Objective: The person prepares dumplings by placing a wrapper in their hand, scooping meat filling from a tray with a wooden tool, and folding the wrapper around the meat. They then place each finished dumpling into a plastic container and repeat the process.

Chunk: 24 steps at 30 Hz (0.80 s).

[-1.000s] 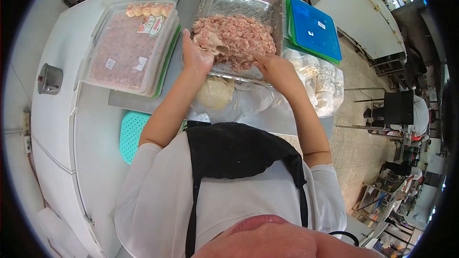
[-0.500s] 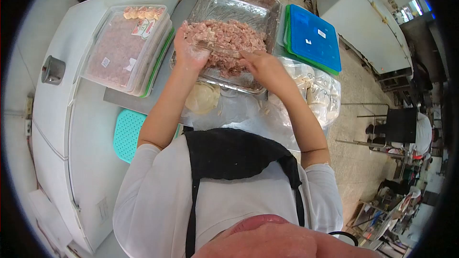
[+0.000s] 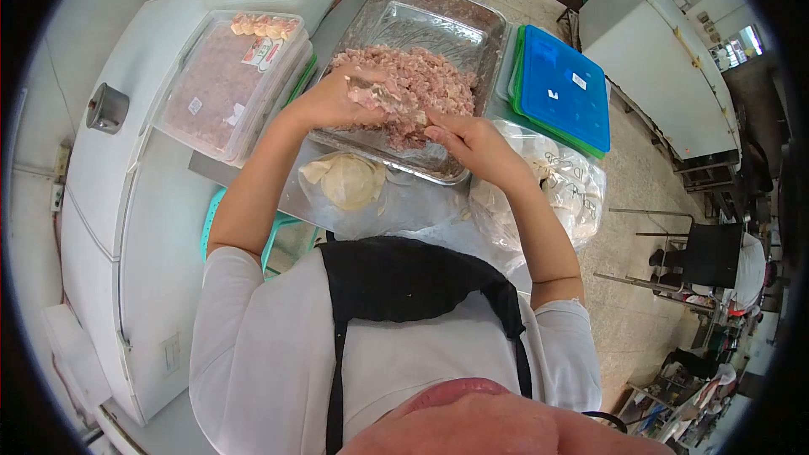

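My left hand point(image 3: 335, 103) is cupped over the near left side of a metal tray point(image 3: 493, 42), its fingers curled around something pale I cannot make out. Ground meat point(image 3: 434, 76) is heaped in the tray, right beside that hand. A thin flat spatula point(image 3: 389, 101), smeared with meat, reaches into the left palm. Its other end is in my right hand point(image 3: 472, 141), which grips it at the tray's near side. Round dough wrappers point(image 3: 352, 181) lie in a stack on the table, just below my left forearm.
Lidded plastic boxes of meat point(image 3: 206, 88) stand at left, near a metal cup point(image 3: 108, 108). Blue and green lids point(image 3: 563, 88) are stacked at right, above a clear bag of pale rounds point(image 3: 573, 194). A turquoise stool point(image 3: 274, 240) is below the table edge.
My left hand has turned from palm up to more curled, and shifted slightly down. The spatula now points into that palm at a steeper slant. The whole view has shifted a little.
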Each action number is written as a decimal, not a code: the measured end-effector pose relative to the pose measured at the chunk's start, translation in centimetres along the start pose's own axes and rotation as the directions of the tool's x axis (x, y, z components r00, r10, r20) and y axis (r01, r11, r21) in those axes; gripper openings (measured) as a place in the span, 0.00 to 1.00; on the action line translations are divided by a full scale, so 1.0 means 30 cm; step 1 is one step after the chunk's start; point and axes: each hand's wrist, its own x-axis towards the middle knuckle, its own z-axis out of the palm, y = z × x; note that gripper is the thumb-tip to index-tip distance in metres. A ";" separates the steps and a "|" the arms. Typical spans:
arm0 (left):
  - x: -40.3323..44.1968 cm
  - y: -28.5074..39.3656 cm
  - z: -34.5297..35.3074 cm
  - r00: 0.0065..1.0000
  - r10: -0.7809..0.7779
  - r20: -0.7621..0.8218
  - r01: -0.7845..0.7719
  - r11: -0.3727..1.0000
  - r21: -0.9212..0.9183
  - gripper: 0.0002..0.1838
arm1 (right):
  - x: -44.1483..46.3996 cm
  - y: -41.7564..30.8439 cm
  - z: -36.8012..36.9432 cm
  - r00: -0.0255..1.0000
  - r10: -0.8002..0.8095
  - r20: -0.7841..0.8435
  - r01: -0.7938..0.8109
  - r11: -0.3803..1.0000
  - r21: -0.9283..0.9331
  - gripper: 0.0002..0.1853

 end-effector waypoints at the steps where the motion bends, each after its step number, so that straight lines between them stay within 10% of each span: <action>1: 0.003 -0.011 0.004 0.985 0.168 -0.032 -0.164 0.981 0.103 0.18 | 0.009 0.038 0.006 0.999 -0.041 0.009 0.041 0.999 -0.003 0.18; 4: 0.017 -0.009 0.027 0.998 0.016 -0.061 0.015 0.876 0.482 0.23 | 0.044 0.131 -0.018 0.996 0.026 0.088 -0.019 0.996 -0.084 0.18; 7: 0.047 -0.112 0.049 0.935 -0.004 -0.355 0.104 0.959 0.264 0.17 | 0.039 0.103 -0.018 0.993 0.057 -0.101 -0.102 0.842 -0.529 0.16; 10: 0.082 -0.185 0.034 0.956 -0.138 -0.258 0.178 0.975 0.136 0.20 | 0.011 0.036 0.062 0.945 -0.215 -0.248 0.065 0.863 -0.501 0.15; 14: 0.058 -0.174 0.045 0.967 0.092 -0.239 0.048 0.853 0.520 0.26 | 0.000 0.299 0.079 0.986 0.047 -0.157 -0.143 0.715 -0.684 0.14; 20: -0.072 0.039 -0.016 0.969 -0.216 -0.119 0.217 0.976 -0.003 0.39 | -0.069 0.090 -0.057 0.946 0.270 -0.180 -0.323 0.843 -0.430 0.16; 22: -0.084 0.032 -0.024 0.937 0.283 -0.205 -0.238 0.946 0.222 0.37 | -0.075 -0.001 -0.042 0.953 0.230 -0.199 -0.226 0.973 0.041 0.19; 24: -0.089 0.064 -0.032 0.958 0.250 -0.143 -0.217 0.953 0.211 0.32 | -0.041 -0.073 0.036 0.973 0.149 -0.176 -0.151 0.989 0.004 0.19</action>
